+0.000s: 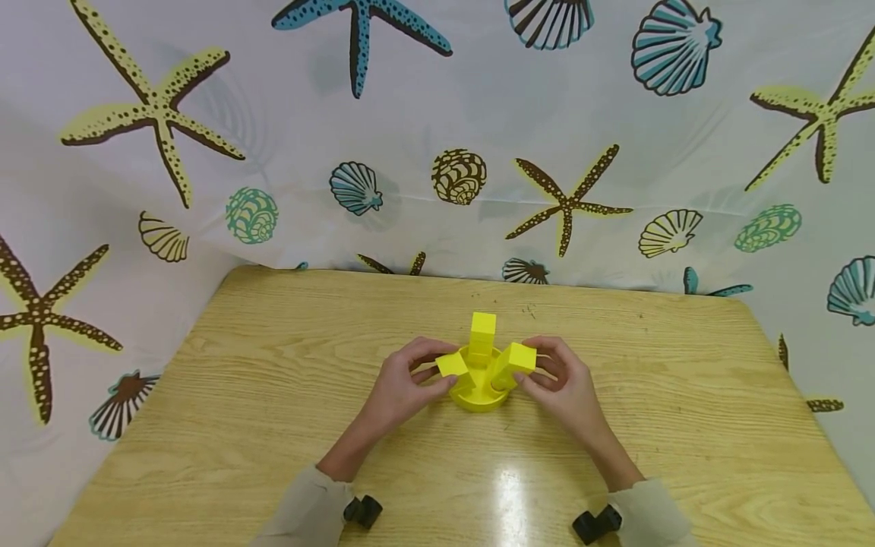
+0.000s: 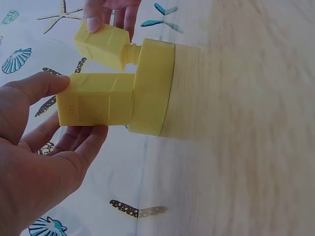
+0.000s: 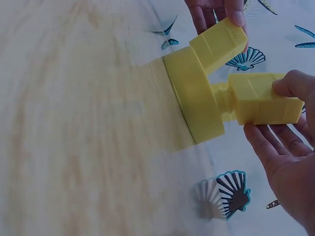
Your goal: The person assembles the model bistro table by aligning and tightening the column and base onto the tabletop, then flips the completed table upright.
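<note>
A round yellow base [image 1: 478, 404] stands on the table with three yellow block-shaped pieces in it. My left hand [image 1: 408, 384] pinches the left piece [image 1: 456, 368] between thumb and fingers; this piece leans outward. My right hand [image 1: 562, 384] grips the right piece [image 1: 514, 363], which tilts to the right. At the back the third piece [image 1: 482, 334] stands upright, touched by neither hand. In the right wrist view a narrower neck [image 3: 224, 101] joins the right piece to the base [image 3: 194, 98]. The left wrist view shows the left piece [image 2: 96, 100] against the base's rim [image 2: 155, 88].
The wooden table [image 1: 273, 365] reaches out on both sides of the base. Behind it hangs a white cloth [image 1: 410, 114] printed with starfish and shells. A black wrist device [image 1: 363, 512] sits at the left sleeve, another [image 1: 597, 524] at the right.
</note>
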`<state>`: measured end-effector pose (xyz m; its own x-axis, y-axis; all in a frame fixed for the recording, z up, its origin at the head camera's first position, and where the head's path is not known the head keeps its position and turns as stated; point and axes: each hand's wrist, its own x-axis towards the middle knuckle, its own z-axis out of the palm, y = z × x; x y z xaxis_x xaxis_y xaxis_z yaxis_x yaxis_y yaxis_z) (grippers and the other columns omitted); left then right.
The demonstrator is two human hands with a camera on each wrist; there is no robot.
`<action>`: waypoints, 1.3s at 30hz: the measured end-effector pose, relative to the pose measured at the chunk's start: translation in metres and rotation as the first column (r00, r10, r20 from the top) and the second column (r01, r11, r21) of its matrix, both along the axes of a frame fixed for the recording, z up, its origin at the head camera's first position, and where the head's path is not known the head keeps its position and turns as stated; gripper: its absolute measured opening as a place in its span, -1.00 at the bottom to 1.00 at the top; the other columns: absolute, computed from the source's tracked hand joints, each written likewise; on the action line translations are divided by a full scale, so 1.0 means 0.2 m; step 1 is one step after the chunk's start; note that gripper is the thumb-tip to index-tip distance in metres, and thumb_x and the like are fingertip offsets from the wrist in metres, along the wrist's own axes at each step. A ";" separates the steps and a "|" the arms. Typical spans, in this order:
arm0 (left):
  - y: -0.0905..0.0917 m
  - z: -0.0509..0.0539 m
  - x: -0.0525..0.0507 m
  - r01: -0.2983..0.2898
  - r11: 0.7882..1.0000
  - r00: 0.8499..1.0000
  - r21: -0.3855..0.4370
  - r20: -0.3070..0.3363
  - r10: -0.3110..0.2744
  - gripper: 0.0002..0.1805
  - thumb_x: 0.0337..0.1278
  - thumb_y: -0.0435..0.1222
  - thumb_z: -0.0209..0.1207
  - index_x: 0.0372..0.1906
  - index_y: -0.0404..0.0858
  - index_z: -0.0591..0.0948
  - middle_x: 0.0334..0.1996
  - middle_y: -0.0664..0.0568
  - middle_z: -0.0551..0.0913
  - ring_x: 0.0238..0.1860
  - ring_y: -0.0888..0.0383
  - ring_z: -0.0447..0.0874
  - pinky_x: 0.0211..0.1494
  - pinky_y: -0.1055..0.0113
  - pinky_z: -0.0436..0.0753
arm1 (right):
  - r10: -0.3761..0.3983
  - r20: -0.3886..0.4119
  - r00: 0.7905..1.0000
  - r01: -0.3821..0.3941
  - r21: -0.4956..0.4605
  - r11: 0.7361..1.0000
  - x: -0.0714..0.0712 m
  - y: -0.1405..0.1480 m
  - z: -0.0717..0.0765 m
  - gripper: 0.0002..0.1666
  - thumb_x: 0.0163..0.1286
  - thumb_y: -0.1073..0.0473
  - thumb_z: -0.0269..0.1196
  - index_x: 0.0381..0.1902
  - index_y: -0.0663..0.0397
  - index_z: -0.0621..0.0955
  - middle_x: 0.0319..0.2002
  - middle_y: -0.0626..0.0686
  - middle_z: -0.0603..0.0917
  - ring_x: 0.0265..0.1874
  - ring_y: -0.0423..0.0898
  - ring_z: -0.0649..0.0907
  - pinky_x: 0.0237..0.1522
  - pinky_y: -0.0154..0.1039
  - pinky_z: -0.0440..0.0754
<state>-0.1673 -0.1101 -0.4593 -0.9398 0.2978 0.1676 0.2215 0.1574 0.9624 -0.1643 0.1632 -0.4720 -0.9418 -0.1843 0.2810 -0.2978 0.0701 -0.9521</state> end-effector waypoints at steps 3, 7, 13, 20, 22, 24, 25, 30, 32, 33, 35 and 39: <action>0.00 0.01 0.01 0.001 1.000 1.000 -0.001 -0.002 -0.001 -0.59 0.22 -0.46 0.38 0.18 -0.35 0.65 0.13 -0.14 0.59 0.25 -0.08 0.57 0.29 0.14 0.60 | 0.005 0.003 1.000 -0.005 0.015 1.000 0.00 -0.01 -0.01 -0.45 0.29 0.45 0.41 0.21 0.24 0.52 0.17 0.19 0.59 0.08 0.08 0.68 0.06 -0.15 0.72; 0.00 0.01 0.01 0.001 1.000 1.000 -0.001 -0.007 -0.001 -0.58 0.22 -0.46 0.38 0.18 -0.36 0.64 0.13 -0.14 0.58 0.26 -0.09 0.57 0.30 0.13 0.59 | 0.009 0.004 1.000 -0.009 0.038 0.999 0.01 -0.02 -0.02 -0.46 0.29 0.44 0.42 0.20 0.21 0.53 0.16 0.18 0.60 0.08 0.12 0.67 0.07 -0.14 0.72; 0.00 0.02 0.00 -0.002 1.000 1.000 0.000 -0.003 0.002 -0.57 0.22 -0.46 0.38 0.19 -0.37 0.64 0.11 -0.14 0.59 0.25 -0.08 0.57 0.30 0.09 0.59 | 0.017 -0.004 1.000 -0.017 0.055 0.998 0.00 -0.02 -0.02 -0.48 0.28 0.43 0.43 0.17 0.21 0.53 0.14 0.18 0.60 0.09 0.12 0.67 0.07 -0.14 0.72; 0.00 0.02 0.00 0.003 1.000 1.000 0.000 -0.004 -0.003 -0.57 0.22 -0.45 0.38 0.19 -0.37 0.64 0.10 -0.13 0.59 0.25 -0.07 0.57 0.30 0.12 0.59 | 0.036 -0.001 0.999 -0.035 0.079 0.996 0.00 0.01 0.01 -0.54 0.33 0.36 0.42 0.15 0.19 0.57 0.15 0.17 0.62 0.08 0.14 0.69 0.07 -0.14 0.72; 0.00 0.02 0.00 0.007 1.000 1.000 0.005 -0.001 -0.007 -0.57 0.22 -0.46 0.38 0.19 -0.37 0.64 0.10 -0.13 0.59 0.25 -0.07 0.57 0.30 0.13 0.59 | 0.044 -0.006 0.999 -0.043 0.096 0.994 0.00 0.01 0.01 -0.57 0.37 0.33 0.40 0.16 0.17 0.58 0.16 0.16 0.64 0.09 0.12 0.69 0.08 -0.15 0.71; 0.00 0.02 0.00 0.011 1.000 1.000 0.010 0.001 -0.011 -0.57 0.23 -0.46 0.37 0.19 -0.38 0.64 0.11 -0.14 0.58 0.25 -0.07 0.56 0.30 0.14 0.60 | 0.056 -0.011 0.998 -0.054 0.106 0.993 0.00 0.02 0.02 -0.58 0.39 0.32 0.38 0.18 0.15 0.59 0.17 0.14 0.64 0.09 0.10 0.69 0.08 -0.14 0.71; 0.00 0.02 0.00 0.011 1.000 1.000 0.010 0.002 -0.012 -0.58 0.23 -0.46 0.37 0.19 -0.39 0.64 0.11 -0.14 0.58 0.25 -0.07 0.56 0.29 0.15 0.60 | 0.065 -0.015 0.998 -0.063 0.112 0.992 0.00 0.02 0.02 -0.57 0.40 0.32 0.38 0.20 0.14 0.59 0.18 0.14 0.64 0.09 0.10 0.69 0.09 -0.15 0.71; 0.00 0.02 0.00 0.016 1.000 1.000 0.005 -0.001 -0.016 -0.58 0.24 -0.45 0.36 0.19 -0.38 0.64 0.11 -0.13 0.58 0.25 -0.07 0.57 0.28 0.20 0.61 | 0.106 -0.040 0.994 -0.098 0.160 0.982 0.00 0.02 0.01 -0.50 0.44 0.30 0.34 0.32 0.16 0.57 0.26 0.15 0.61 0.05 0.09 0.67 0.08 -0.17 0.72; 0.00 0.02 0.00 0.016 1.000 1.000 0.003 -0.001 -0.016 -0.59 0.24 -0.45 0.37 0.19 -0.36 0.64 0.10 -0.13 0.58 0.26 -0.06 0.57 0.27 0.19 0.61 | 0.115 -0.046 0.992 -0.104 0.188 0.977 0.00 0.02 0.01 -0.48 0.45 0.27 0.34 0.34 0.18 0.57 0.28 0.16 0.60 0.02 0.11 0.67 0.08 -0.19 0.72; 0.00 0.02 0.00 0.014 1.000 1.000 0.002 -0.001 -0.014 -0.59 0.24 -0.45 0.37 0.19 -0.35 0.64 0.10 -0.12 0.59 0.26 -0.06 0.57 0.27 0.18 0.61 | 0.113 -0.040 0.993 -0.103 0.202 0.974 0.00 0.02 0.01 -0.47 0.45 0.25 0.35 0.35 0.16 0.57 0.28 0.15 0.61 0.02 0.11 0.68 0.08 -0.19 0.72; 0.00 0.01 0.00 0.010 1.000 1.000 0.001 0.004 -0.010 -0.59 0.24 -0.45 0.37 0.18 -0.33 0.65 0.10 -0.12 0.59 0.26 -0.07 0.57 0.27 0.16 0.62 | 0.118 -0.029 0.993 -0.109 0.224 0.968 0.00 0.03 0.02 -0.46 0.43 0.21 0.37 0.35 0.09 0.59 0.28 0.11 0.61 0.01 0.12 0.68 0.10 -0.19 0.71; 0.00 0.01 0.01 0.004 1.000 1.000 0.003 0.012 -0.004 -0.60 0.24 -0.46 0.36 0.18 -0.34 0.65 0.10 -0.13 0.59 0.26 -0.08 0.57 0.28 0.13 0.61 | 0.192 0.015 0.981 -0.191 0.236 0.953 0.00 0.06 0.03 -0.42 0.46 0.22 0.33 0.41 0.02 0.54 0.37 0.13 0.54 0.16 0.12 0.64 0.15 -0.20 0.68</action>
